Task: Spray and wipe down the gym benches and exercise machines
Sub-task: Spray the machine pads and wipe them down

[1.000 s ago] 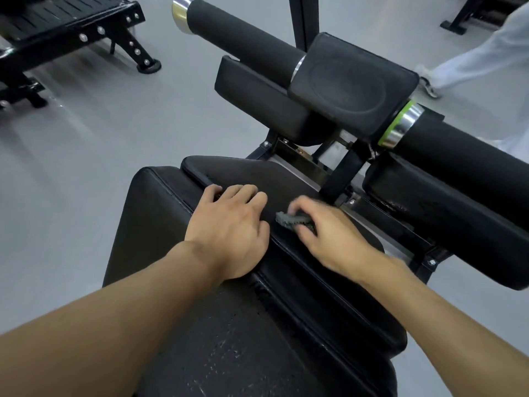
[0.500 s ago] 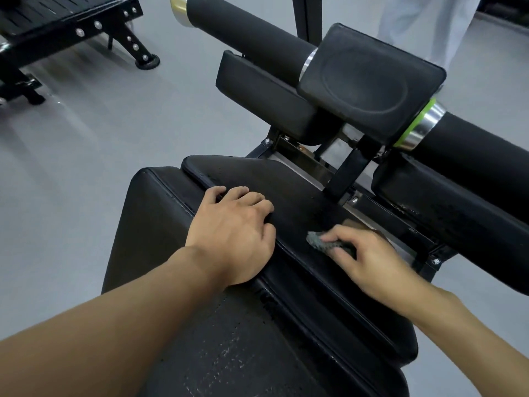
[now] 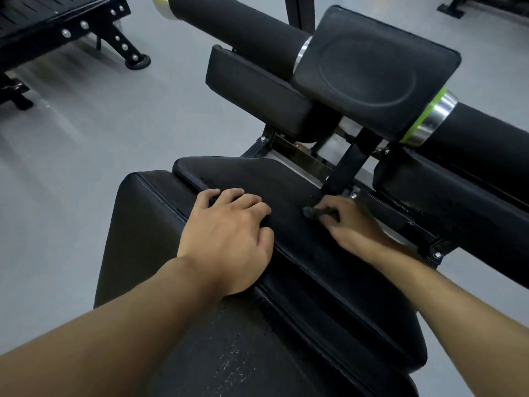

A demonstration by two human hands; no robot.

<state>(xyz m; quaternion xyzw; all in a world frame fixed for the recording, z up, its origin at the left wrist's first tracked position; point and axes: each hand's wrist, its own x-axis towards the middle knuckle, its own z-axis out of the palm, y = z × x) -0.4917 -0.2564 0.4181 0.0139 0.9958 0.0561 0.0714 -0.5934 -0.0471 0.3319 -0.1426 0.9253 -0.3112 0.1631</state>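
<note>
While left hand [image 3: 226, 239] rests palm-down on the black padded vinyl seat [image 3: 315, 270], holding nothing, likely bracing, right hand [image 3: 353, 224] pinches small grey wadded cloth [image 3: 313, 212] against seat's far edge.

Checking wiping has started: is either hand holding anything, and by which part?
The right hand pinches a dark cloth; only one end shows beyond the grip. The left hand holds nothing.

Floor [image 3: 71, 167]: smooth pale grey with a dull sheen and soft streaked light reflections toward the upper left. Upper left: black steel frame [image 3: 54, 22] with a slatted top, silver bolt heads, and an angled leg ending in a round foot [image 3: 138, 61] resting on the floor. Upper right corner: base of a second black frame [image 3: 453, 8], mostly cut off by the picture edge.
</note>
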